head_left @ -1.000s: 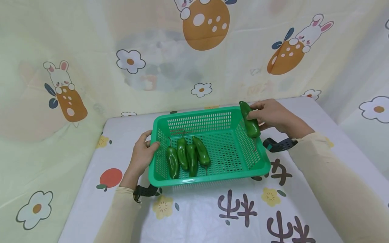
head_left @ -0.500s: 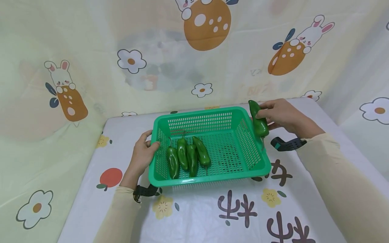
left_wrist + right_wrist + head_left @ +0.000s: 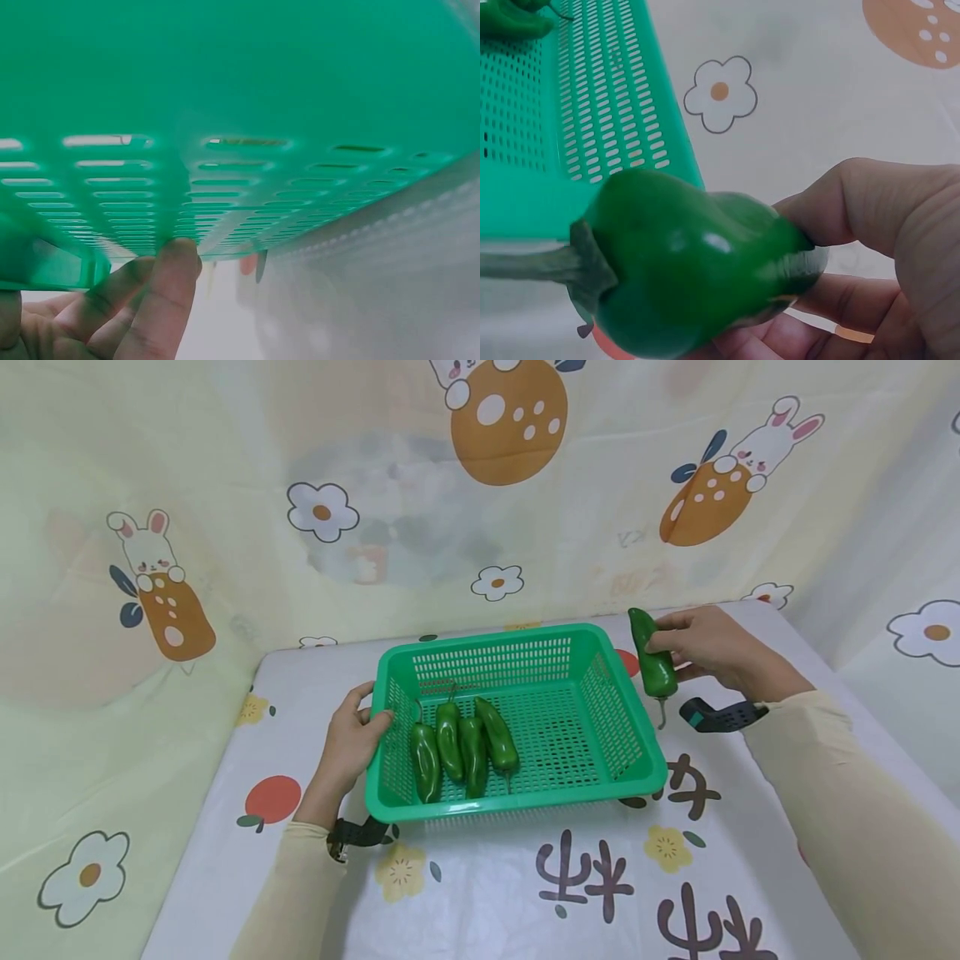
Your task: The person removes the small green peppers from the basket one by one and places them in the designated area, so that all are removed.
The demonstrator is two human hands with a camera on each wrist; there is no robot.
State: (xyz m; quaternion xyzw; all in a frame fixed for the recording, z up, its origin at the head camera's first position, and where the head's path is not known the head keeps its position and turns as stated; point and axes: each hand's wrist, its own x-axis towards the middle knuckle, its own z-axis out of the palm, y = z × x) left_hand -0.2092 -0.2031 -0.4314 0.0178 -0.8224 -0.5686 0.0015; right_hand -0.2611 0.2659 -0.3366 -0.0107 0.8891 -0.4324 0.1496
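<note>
A green plastic basket (image 3: 517, 802) with slotted walls stands tilted slightly in the middle of the table. Several green peppers (image 3: 448, 742) lie side by side in its left half. My left hand (image 3: 352, 735) grips the basket's left rim, thumb over the edge; in the left wrist view its fingers (image 3: 166, 300) reach under the slotted wall. To the right of the basket, my right hand (image 3: 701, 647) pinches a green pepper (image 3: 654, 664) between thumb and fingers, stem pointing down. The right wrist view shows this pepper (image 3: 675, 259) close up, stem toward the left, overlapping the basket's corner.
The basket and hands are over a white patterned tablecloth (image 3: 480, 893) printed with fruit, flowers and characters. A cream curtain (image 3: 420, 568) with rabbit prints hangs right behind the table and along the sides. Dark straps (image 3: 723, 716) sit at both wrists.
My right hand has carried its pepper rightward from over the basket's right rim to beside the basket. The left hand, the basket and the peppers inside have stayed put.
</note>
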